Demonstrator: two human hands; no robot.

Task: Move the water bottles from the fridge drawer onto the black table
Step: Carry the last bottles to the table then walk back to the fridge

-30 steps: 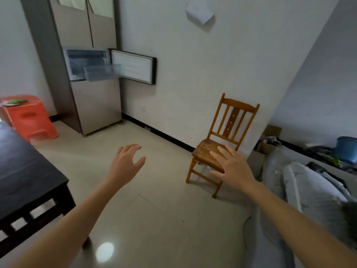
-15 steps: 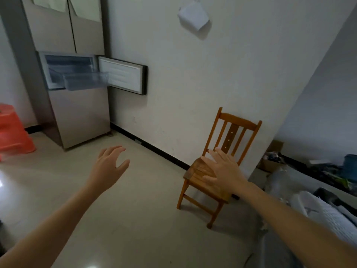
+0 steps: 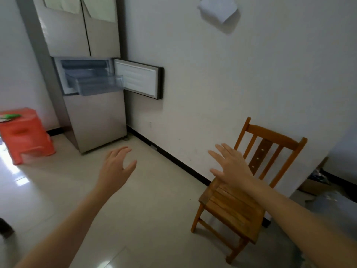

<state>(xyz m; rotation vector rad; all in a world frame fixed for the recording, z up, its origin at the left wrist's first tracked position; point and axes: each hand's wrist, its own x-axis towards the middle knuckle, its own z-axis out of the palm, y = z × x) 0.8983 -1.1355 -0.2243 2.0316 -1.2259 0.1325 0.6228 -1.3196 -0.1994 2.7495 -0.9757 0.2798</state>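
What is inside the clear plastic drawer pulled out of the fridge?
No water bottles show through the see-through walls of the clear plastic drawer; only bare plastic is visible. Its rear end sits in the dim compartment of the grey fridge, so that part is unclear.

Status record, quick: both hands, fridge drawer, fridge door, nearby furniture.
left hand: open, empty, held in the air
right hand: open, empty, raised in front of the wooden chair
fridge drawer: pulled out; no bottles visible from here
fridge door: swung open to the right
red plastic stool: stands left of the fridge
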